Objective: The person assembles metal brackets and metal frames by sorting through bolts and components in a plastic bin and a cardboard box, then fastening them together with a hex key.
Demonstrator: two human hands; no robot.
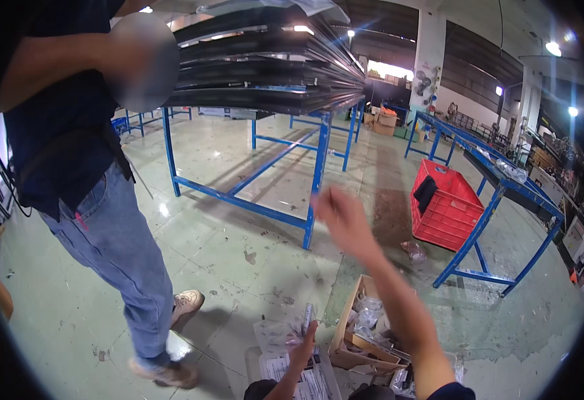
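Low in the picture, my left hand (300, 352) is closed on a clear plastic bag (273, 333) with small printed areas; its contents are hard to make out. My right hand (340, 217) is raised and stretched forward above the floor, in front of a blue table leg. Motion blur smears its fingers, and I cannot see anything in them. Beneath my right forearm stands an open cardboard box (342, 337) with several clear plastic bags inside. A pale bin (332, 380) with printed papers sits under my left hand.
A person in jeans (135, 247) stands close on the left. Ahead, a blue steel table (252, 208) carries a stack of black panels (252, 73). On the right are a red plastic crate (446, 212) with a dark cloth over its rim and another blue frame table (485, 273).
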